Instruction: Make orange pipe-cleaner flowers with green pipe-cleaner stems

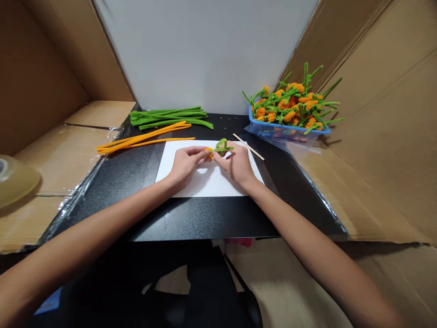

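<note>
Above a white sheet of paper [191, 191], my two hands meet over a small pipe-cleaner piece. Its orange coiled part [209, 152] is pinched between the thumb and fingers of my left hand [186, 165]. A green pipe cleaner [222, 144] joined to it curls into a loop and sticks out to the right. My right hand [238, 165] is closed on the green pipe cleaner near the orange part, its thumb pointing left. Fingertips partly cover the join between the two colours. A thin wooden stick [249, 146] lies over the paper's upper right edge.
Green pipe cleaners [167, 117] lie in a bundle at the back left, with several orange pipe cleaners [143, 138] before them. At the back right, a blue basket [290, 131] is heaped with orange-and-green pieces. Cardboard walls [385, 114] flank the black table [153, 218]; tape [17, 180] sits left.
</note>
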`<state>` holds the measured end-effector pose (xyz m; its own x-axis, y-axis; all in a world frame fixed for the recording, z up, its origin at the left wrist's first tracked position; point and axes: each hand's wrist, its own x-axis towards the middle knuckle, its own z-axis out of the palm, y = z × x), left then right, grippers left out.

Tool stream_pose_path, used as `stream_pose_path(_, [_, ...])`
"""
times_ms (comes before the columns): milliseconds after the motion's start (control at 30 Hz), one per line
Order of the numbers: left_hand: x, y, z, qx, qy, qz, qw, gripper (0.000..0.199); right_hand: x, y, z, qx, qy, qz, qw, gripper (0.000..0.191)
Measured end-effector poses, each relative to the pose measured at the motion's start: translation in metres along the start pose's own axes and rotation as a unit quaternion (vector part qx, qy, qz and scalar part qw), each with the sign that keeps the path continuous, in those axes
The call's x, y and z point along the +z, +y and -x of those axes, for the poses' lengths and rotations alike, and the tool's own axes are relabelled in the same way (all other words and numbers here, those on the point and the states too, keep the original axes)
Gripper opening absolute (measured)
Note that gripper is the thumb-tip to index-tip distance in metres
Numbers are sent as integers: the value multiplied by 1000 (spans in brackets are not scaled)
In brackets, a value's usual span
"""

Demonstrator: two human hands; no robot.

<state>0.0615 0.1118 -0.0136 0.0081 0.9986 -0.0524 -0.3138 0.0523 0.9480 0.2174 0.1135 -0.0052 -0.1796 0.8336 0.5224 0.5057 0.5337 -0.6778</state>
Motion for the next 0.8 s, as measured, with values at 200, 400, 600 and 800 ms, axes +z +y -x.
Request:
stream_pose_path(200, [-8,-4,-6,50,-21,-63,997,34,-1,-2,0,-5,24,5,1000,13])
stream_pose_path(400, [-10,-7,-8,50,-27,-79,995,33,-2,-3,-2,-11,19,7,1000,20])
stream_pose_path(600, [-9,-7,-7,36,-23,-57,997,33,-1,-3,-2,-3,-2,9,1000,22])
stream_pose_path(800, [-3,-1,-4,-1,3,-30,1000,23,0,-1,-2,-23,0,20,1000,16])
